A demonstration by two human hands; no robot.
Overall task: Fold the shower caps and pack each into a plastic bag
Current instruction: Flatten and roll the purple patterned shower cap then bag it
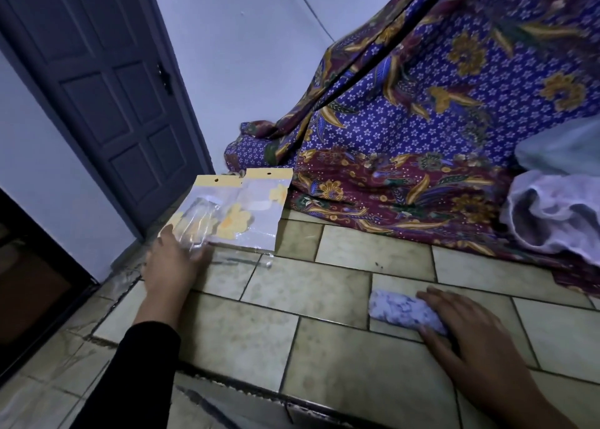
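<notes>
Head camera, looking down across a tiled counter (324, 357): we see a person's two hands at work on it, well apart from each other.

The right hand (470, 341) lies near the counter's front right, fingers nearly straight and spread, pressing flat on the right end of a folded shower cap (399, 310). The cap is white with a purple pattern, rolled into a short bundle, and rests on the tiles with its left end free.

The left hand (177, 259), reaching from a black sleeve (130, 370), is stretched to the far left edge. Its fingertips meet a clear plastic bag (196, 224), which stands partly raised off the counter. The fingers are blurred behind the plastic, so we cannot tell whether they grip it or merely touch it.

Just beyond, two printed bags (263, 208) with yellow header strips and yellow flowers lie overlapping on the far left corner.

A purple and maroon batik cloth (422, 130) drapes over the far right side. Against it at the right edge sits a crumpled lilac heap (552, 214). A dark panelled door (107, 81) stands behind on the left.
</notes>
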